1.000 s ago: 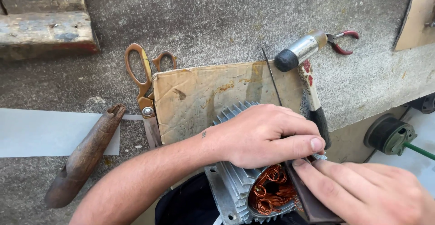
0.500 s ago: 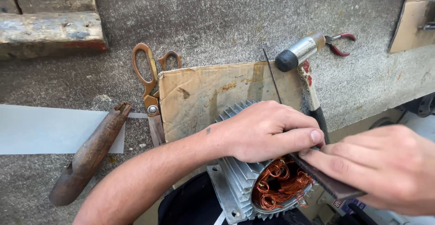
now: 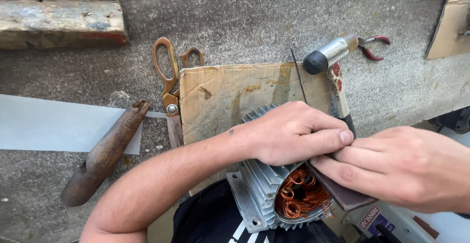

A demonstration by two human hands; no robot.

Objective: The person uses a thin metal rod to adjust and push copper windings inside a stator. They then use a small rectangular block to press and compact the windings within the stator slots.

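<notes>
A finned grey motor housing point(image 3: 257, 186) lies on its side at the bottom centre, with copper windings point(image 3: 299, 197) showing in its open end. My left hand point(image 3: 293, 133) grips the top of the housing, thumb out to the right. My right hand point(image 3: 396, 167) presses a flat dark brown strip point(image 3: 345, 194) against the rim of the open end, its fingertips touching my left thumb. The housing rests on a piece of cardboard point(image 3: 230, 96).
On the concrete slab lie rusty scissors point(image 3: 169, 84), a small mallet point(image 3: 333, 69), red-handled pliers point(image 3: 372, 44), a thin dark rod point(image 3: 297, 79), a rusty wooden-handled tool point(image 3: 105, 155), a white sheet point(image 3: 44, 125) and a wooden block point(image 3: 61, 22).
My right hand has slid left along the strip toward the motor's open end, closing up against my left thumb. My left hand has stayed on the housing.
</notes>
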